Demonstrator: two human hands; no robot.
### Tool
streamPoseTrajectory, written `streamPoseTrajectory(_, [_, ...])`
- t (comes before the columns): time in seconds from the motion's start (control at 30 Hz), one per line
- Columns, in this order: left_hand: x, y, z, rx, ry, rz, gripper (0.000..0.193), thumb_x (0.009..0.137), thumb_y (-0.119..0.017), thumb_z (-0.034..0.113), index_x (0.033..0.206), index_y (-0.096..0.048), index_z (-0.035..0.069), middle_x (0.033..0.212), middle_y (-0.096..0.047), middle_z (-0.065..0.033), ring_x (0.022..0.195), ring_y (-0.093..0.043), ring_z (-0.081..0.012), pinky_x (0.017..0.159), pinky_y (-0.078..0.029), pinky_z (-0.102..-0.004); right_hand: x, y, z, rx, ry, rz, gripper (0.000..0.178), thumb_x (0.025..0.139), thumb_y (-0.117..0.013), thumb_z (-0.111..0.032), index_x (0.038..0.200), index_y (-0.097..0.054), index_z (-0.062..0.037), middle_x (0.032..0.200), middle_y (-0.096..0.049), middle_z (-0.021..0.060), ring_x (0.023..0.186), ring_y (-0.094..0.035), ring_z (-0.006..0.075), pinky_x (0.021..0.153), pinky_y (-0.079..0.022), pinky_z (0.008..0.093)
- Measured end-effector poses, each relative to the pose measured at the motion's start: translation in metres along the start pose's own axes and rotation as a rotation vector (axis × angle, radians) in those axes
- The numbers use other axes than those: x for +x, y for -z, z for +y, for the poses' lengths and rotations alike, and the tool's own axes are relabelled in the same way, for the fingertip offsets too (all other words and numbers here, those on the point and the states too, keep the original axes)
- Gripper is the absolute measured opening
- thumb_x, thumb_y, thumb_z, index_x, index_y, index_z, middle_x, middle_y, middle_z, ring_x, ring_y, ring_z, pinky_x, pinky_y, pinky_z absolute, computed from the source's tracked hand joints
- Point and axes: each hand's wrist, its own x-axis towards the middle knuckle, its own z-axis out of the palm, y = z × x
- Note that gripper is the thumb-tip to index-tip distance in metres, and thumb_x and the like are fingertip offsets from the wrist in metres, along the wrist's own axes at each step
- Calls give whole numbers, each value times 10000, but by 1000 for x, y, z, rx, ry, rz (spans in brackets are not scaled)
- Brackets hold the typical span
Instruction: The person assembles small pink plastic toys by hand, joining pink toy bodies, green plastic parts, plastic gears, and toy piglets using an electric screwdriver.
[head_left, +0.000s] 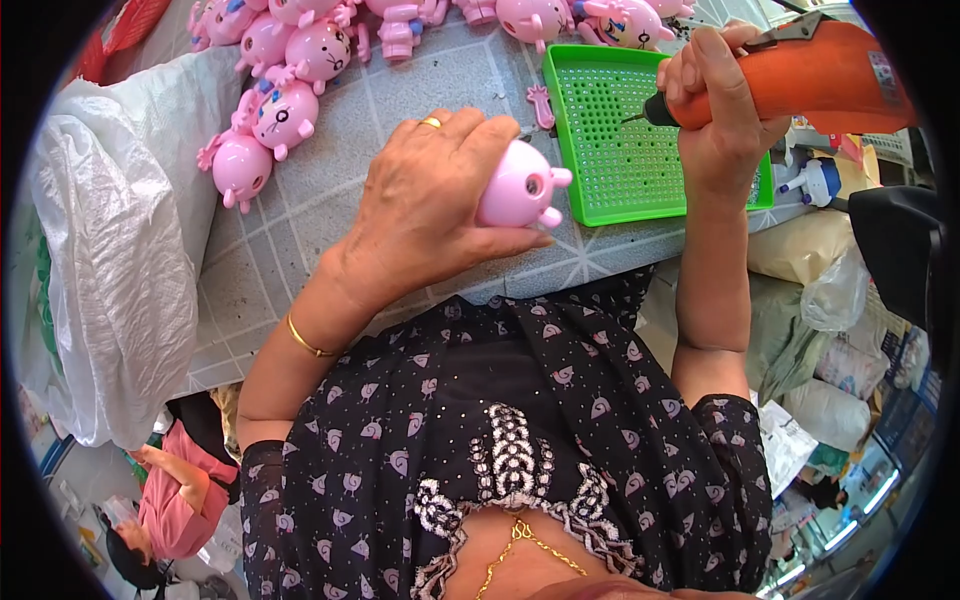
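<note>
My left hand (pixel 430 180) is wrapped around a pink toy animal head (pixel 517 190), its two small ears pointing right and a dark round hole in its surface. In my right hand (pixel 722 100) is an orange electric screwdriver (pixel 825 78), tilted so its thin bit points left over a green tray (pixel 572 190). The tray has a perforated grid, with many small shiny screws standing in the holes and some holes bare. Between the toy head and the tray's far-left corner lies a small pink plastic part (pixel 541 106).
Several pink toy figures (pixel 285 115) are piled along the table's far side and far left. A white woven sack (pixel 120 230) stands at the left. Right of the tray are a small white and blue toy (pixel 815 183) and stuffed bags (pixel 800 250). Another person (pixel 175 490) sits at lower left.
</note>
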Motion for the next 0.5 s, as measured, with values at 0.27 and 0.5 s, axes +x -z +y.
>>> streamPoseTrajectory(0.27, [23, -20, 0, -3, -48, 146, 771, 670, -859, 466, 1230, -539, 45, 1024, -624, -153, 960, -595, -354, 842, -485, -439, 5, -5, -13, 49, 2, 35, 92, 935, -625, -88, 982, -561, -41, 720, -495, 41, 598, -502, 147, 650, -447, 337])
streamPoseTrajectory(0.5, [18, -20, -4, -49, -57, 32, 739, 654, -881, 249, 1255, -510, 29, 1044, -620, -158, 976, -579, -363, 873, -475, -432, 15, -3, -47, 250, -32, -158, 90, 988, -526, -160, 941, -551, -87, 732, -461, -15, 615, -451, 123, 678, -387, 323])
